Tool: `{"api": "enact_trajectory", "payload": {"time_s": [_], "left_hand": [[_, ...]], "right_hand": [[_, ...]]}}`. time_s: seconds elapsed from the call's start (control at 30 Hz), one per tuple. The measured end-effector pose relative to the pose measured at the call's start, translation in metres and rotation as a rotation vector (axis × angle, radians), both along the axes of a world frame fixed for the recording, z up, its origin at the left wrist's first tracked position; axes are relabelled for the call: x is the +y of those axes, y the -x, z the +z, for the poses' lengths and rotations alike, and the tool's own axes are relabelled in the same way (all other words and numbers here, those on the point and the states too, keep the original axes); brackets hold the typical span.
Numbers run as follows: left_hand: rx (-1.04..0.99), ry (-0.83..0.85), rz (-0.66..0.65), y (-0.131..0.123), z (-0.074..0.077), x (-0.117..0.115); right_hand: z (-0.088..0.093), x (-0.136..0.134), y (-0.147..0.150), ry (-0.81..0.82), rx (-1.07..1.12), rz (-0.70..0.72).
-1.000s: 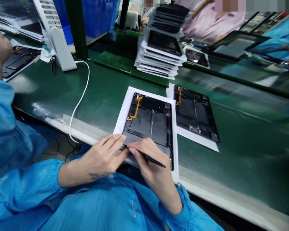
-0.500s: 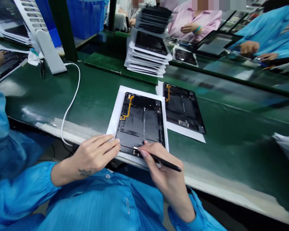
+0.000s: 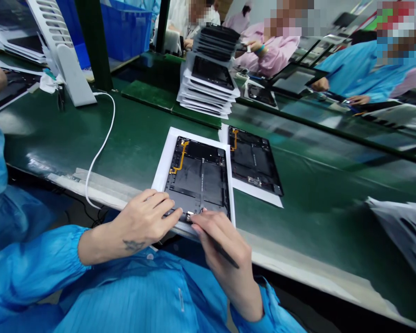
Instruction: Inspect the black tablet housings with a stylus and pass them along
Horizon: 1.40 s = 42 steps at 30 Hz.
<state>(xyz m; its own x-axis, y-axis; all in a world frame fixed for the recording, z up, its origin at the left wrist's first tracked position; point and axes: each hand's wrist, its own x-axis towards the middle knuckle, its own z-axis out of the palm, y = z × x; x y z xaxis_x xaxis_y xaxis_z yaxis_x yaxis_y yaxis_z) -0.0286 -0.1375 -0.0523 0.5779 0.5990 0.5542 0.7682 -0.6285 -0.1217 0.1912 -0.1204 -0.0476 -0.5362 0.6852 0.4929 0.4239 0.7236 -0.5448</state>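
Note:
An opened black tablet casing [image 3: 213, 182] lies on a white sheet [image 3: 162, 162] near the bench's front edge. An orange ribbon cable [image 3: 181, 159] runs along its upper left inside. My left hand [image 3: 142, 219] rests with fingers apart on the casing's lower left corner. In my right hand [image 3: 230, 240] is a slim black stick-shaped tool [image 3: 224, 253], held like a pen. Its tip is hidden by my fingers, close to a small silvery part [image 3: 190, 216] at the casing's lower edge.
A second opened tablet casing [image 3: 253, 159] lies just to the right. Behind stands a tall stack of tablets and white sheets [image 3: 208, 95]. A white stand [image 3: 74, 76] with a cable [image 3: 106, 134] is at left. Co-workers sit left and across. More sheets [image 3: 402, 231] are at right.
My left fingers have bent more and slid right along the casing's lower edge. The tool in my right hand has tilted more steeply. The whole view has shifted slightly.

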Motion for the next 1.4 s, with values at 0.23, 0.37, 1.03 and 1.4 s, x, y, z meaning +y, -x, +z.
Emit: {"api": "enact_trajectory", "payload": {"time_s": [0.23, 0.37, 1.03, 1.4], "left_hand": [[0.067, 0.002, 0.009, -0.007, -0.001, -0.003], [0.003, 0.05, -0.03, -0.002, -0.003, -0.005], [-1.016, 1.113, 0.062, 0.007, 0.034, 0.086], [-0.671, 0.488, -0.032, 0.002, 0.187, 0.244]], "right_hand": [[0.001, -0.006, 0.001, -0.179, -0.178, 0.099], [-0.006, -0.004, -0.006, -0.022, 0.052, 0.034], [-0.015, 0.005, -0.012, 0.251, 0.603, -0.05], [-0.026, 0.031, -0.063, 0.051, 0.535, -0.01]]}}
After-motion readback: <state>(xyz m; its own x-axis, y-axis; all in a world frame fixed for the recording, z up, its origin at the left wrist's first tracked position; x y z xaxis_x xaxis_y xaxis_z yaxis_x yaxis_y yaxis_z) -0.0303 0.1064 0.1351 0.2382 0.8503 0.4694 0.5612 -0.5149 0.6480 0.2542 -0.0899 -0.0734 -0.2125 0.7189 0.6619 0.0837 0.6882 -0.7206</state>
